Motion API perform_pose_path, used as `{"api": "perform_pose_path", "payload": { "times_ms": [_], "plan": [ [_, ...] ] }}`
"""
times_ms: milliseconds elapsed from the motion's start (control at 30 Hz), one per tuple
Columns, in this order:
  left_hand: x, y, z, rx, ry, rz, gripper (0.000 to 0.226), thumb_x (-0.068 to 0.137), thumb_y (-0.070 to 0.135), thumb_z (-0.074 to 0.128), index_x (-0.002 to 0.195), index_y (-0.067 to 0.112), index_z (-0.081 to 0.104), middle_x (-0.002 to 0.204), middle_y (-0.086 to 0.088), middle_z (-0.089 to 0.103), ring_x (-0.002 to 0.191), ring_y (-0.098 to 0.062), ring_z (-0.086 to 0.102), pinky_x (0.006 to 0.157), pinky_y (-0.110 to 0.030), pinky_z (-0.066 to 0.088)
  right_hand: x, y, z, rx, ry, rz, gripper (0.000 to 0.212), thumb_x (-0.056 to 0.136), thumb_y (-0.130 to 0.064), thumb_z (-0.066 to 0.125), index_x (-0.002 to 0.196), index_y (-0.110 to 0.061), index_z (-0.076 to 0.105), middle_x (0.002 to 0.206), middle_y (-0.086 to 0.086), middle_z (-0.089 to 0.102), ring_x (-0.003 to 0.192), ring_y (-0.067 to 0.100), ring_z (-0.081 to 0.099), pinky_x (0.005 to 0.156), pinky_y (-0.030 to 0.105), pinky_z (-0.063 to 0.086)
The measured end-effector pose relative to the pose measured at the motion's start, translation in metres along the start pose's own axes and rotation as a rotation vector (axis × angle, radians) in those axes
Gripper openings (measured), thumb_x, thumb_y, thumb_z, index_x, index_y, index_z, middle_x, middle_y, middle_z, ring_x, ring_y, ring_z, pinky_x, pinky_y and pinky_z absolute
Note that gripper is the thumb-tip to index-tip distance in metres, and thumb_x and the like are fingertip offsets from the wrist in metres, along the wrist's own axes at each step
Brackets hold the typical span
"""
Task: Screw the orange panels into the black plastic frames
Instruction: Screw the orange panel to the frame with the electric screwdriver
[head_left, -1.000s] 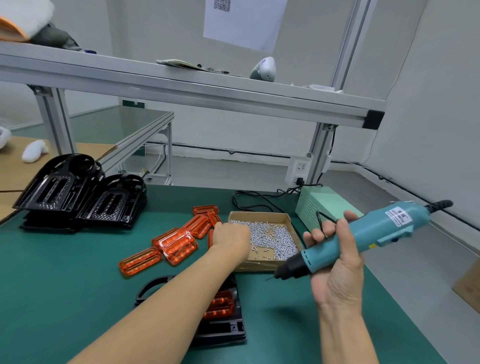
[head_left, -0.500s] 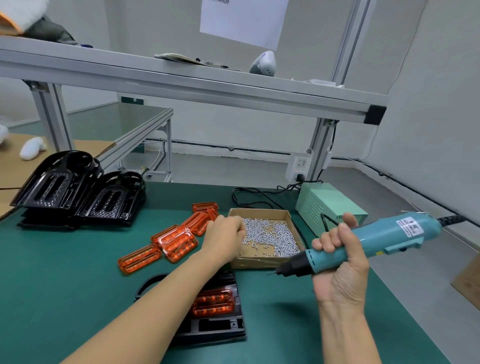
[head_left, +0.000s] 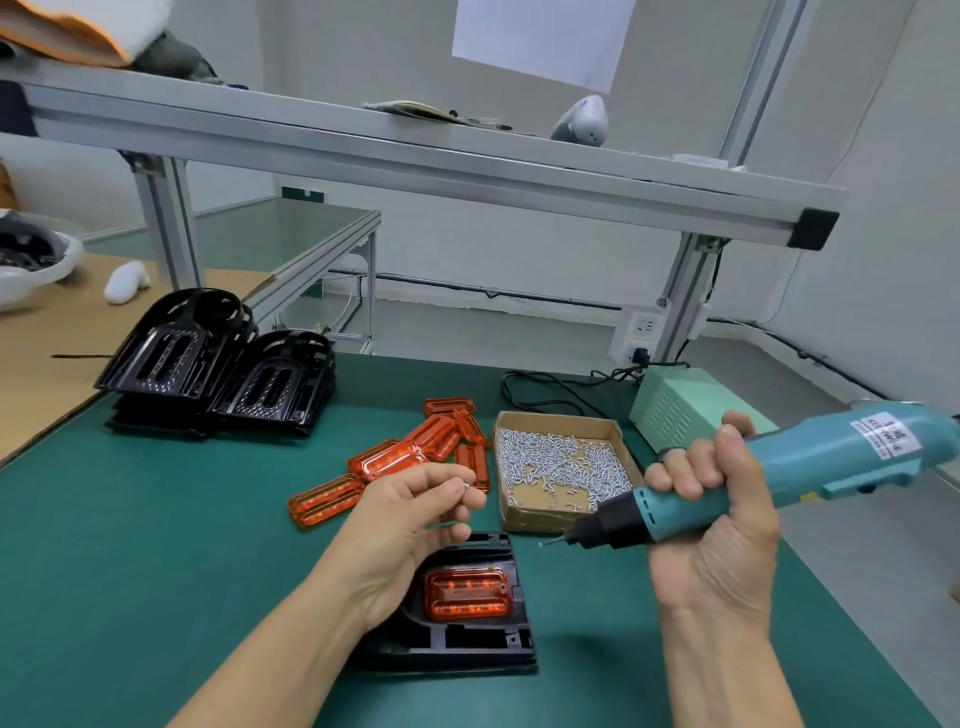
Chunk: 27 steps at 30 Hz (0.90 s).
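Green worktop (head_left: 130, 545) under aluminium shelf (head_left: 415, 161), white walls. Left hand (head_left: 410, 525) fingers pinching screw (head_left: 466, 485); right hand (head_left: 711, 525) gripping electric screwdriver (head_left: 779, 478).

A green mat (head_left: 130, 545) is covering the workbench, and an aluminium shelf (head_left: 415, 161) on slotted posts (head_left: 166, 228) is spanning above it, with a white sheet of paper (head_left: 545, 36) hanging on the pale wall (head_left: 883, 156) behind. A second green-topped bench (head_left: 291, 228) is standing further back on the grey floor (head_left: 467, 332), and a black cable (head_left: 493, 293) is running along the base of the wall toward a white power socket (head_left: 641, 332) fixed by the right post. Brown cardboard (head_left: 47, 332) is lying over the surface at the left, under even, soft light
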<state>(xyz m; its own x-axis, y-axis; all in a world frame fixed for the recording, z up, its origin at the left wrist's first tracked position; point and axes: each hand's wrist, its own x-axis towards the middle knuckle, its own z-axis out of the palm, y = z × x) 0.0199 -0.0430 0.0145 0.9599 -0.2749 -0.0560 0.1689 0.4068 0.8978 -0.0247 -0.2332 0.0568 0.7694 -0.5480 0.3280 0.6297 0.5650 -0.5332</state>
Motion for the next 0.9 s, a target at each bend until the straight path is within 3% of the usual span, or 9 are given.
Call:
{"api": "perform_pose_path", "payload": {
  "times_ms": [233, 533, 900],
  "plan": [
    [-0.014, -0.001, -0.001, -0.142, -0.040, -0.044, 0.012, 0.077, 0.008, 0.062, 0.084, 0.006, 0.071, 0.080, -0.011, 0.068, 0.063, -0.011, 0.060, 0.054, -0.021, 0.052, -0.009, 0.007, 0.031, 0.066, 0.002, -0.023, 0.010, 0.081, -0.016, 0.058, 0.083, -0.025, 0.056, 0.053, -0.012, 0.038, 0.044, 0.003, 0.038, 0.049, 0.017, 0.041],
    [-0.019, -0.001, -0.001, -0.425, -0.113, -0.211, 0.014, 0.073, 0.000, 0.063, 0.074, 0.005, 0.076, 0.076, -0.012, 0.065, 0.060, -0.013, 0.060, 0.052, -0.021, 0.054, -0.014, 0.018, 0.052, 0.067, 0.023, -0.049, 0.013, 0.085, -0.012, 0.057, 0.082, -0.024, 0.056, 0.052, -0.010, 0.040, 0.043, 0.005, 0.041, 0.049, 0.019, 0.042],
    [-0.022, 0.000, 0.002, -0.438, -0.110, -0.224, 0.015, 0.073, 0.001, 0.063, 0.073, 0.006, 0.076, 0.075, -0.012, 0.065, 0.060, -0.012, 0.059, 0.053, -0.020, 0.055, -0.017, 0.022, 0.057, 0.041, -0.009, -0.070, 0.015, 0.085, -0.008, 0.057, 0.081, -0.023, 0.056, 0.052, -0.009, 0.041, 0.043, 0.005, 0.041, 0.049, 0.019, 0.042]
  ]
}}
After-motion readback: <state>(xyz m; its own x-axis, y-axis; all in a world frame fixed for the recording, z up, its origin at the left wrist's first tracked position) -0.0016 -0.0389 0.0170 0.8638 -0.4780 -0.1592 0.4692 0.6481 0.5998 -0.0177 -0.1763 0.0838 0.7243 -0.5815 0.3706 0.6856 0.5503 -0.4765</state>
